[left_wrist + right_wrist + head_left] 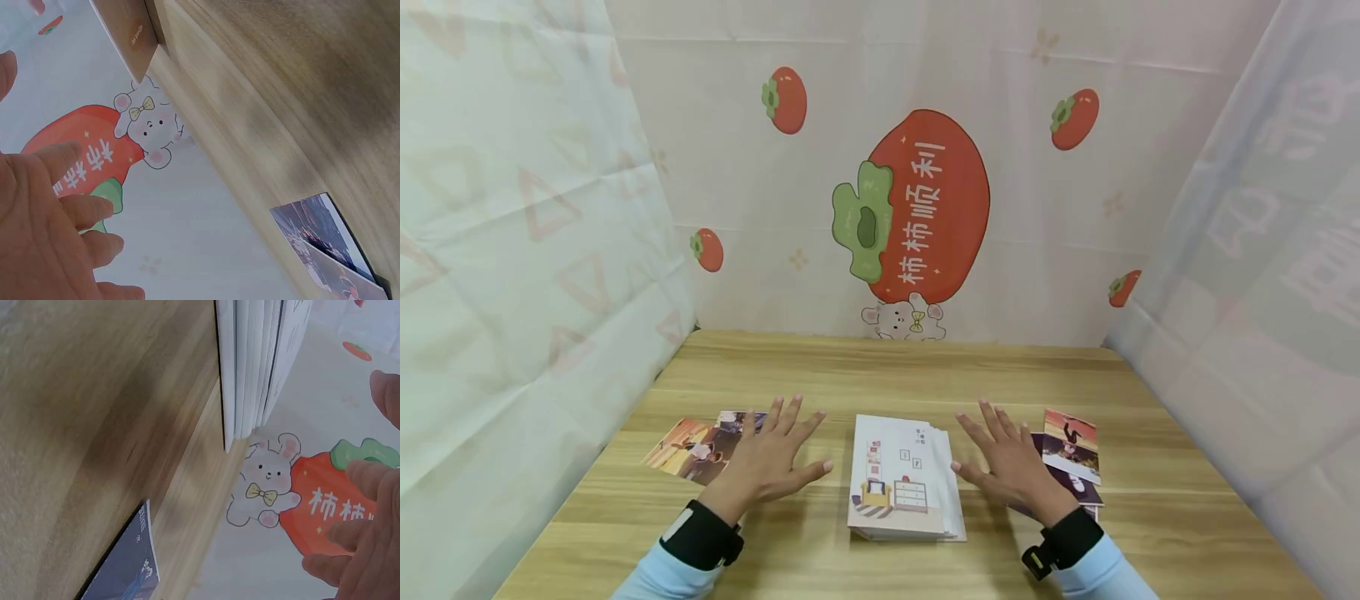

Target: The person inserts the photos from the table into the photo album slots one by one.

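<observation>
A thick white book with a drawn room on its cover lies in the middle of the table. In the right wrist view its stacked page edges show. My left hand is held left of the book, fingers spread and palm down, touching neither it nor the photo cards partly behind the hand. On the other side my right hand hovers with spread fingers, between the book and a second group of overlapping photo cards. Both hands hold nothing.
The wooden table has a white curtain with printed persimmons behind it. Pale cloth walls close off the left and right sides. Each wrist wears a black band.
</observation>
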The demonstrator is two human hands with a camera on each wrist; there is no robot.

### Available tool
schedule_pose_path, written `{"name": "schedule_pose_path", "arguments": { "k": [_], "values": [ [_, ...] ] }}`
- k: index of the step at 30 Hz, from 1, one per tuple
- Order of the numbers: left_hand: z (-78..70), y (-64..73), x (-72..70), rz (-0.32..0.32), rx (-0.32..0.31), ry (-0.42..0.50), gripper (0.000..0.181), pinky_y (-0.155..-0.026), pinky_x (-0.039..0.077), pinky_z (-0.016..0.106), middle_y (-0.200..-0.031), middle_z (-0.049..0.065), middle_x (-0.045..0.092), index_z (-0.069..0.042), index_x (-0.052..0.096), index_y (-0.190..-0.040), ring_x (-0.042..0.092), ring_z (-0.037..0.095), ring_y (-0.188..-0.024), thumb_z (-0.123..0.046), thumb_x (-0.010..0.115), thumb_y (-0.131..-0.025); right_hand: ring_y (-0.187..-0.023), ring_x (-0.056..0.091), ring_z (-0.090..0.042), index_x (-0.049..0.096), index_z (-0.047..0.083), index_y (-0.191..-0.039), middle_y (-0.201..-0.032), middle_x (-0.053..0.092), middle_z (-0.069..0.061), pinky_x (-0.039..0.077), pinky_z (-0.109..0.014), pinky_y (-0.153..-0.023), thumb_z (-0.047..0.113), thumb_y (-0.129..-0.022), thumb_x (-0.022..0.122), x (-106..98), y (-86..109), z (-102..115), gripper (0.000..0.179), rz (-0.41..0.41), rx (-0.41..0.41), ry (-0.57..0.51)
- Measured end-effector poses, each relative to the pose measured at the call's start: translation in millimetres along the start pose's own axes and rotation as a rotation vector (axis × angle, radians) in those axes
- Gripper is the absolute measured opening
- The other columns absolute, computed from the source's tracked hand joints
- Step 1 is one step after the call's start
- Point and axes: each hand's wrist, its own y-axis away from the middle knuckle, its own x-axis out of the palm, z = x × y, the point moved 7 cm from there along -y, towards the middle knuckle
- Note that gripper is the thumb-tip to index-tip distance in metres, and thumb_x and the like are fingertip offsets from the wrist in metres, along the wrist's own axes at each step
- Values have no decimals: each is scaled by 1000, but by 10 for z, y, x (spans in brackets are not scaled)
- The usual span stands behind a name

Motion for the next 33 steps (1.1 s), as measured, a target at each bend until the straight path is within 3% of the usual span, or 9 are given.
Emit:
{"name": "schedule_pose_path", "arguments": {
  "k": [4,9,13,22,27,33],
  "values": [
    [-11,-10,-21,-34,21,-1,73,-97,18,66,-144,21,31,-17,41,-141,28,42,-129,-63,47,-85,-125,32,-47,37,16,-144,-144,30,-24,19,-66,-96,58,-86,52,-14,3,18,72,25,10,-24],
    [-57,-18,-83,-102,86,-28,59,-86,38,57,-119,16,57,-9,58,-125,54,34,-107,-49,64,-82,-113,49,-40,48,12,-135,-128,51,-18,32,-62,-90,46,-83,63,-19,8,51,65,74,-2,-23],
    [-73,-19,-103,-95,98,-46,50,-84,41,54,-111,11,62,-8,63,-115,57,29,-102,-42,70,-79,-106,54,-36,54,9,-128,-120,56,-14,37,-59,-85,38,-81,69,-36,14,83,57,68,-38,-1],
    [-115,-42,-91,-84,108,-45,49,-85,40,55,-110,11,62,-8,64,-114,57,29,-102,-42,69,-79,-107,53,-37,53,10,-130,-122,55,-16,35,-62,-87,43,-81,67,-16,50,51,60,95,-24,-3],
    [-294,-88,-86,-81,192,-16,50,-83,40,55,-110,10,63,-8,63,-115,57,27,-103,-43,68,-80,-112,49,-42,49,10,-134,-129,49,-23,34,-62,-88,47,-82,66,-4,42,102,66,135,-47,-52],
    [-693,-118,-53,-11,336,-8,53,-85,41,53,-114,10,61,-8,61,-119,56,26,-105,-46,64,-82,-117,44,-42,45,11,-138,-133,44,-25,35,-61,-89,48,-82,65,115,49,300,69,238,-135,-91]
  ]
}}
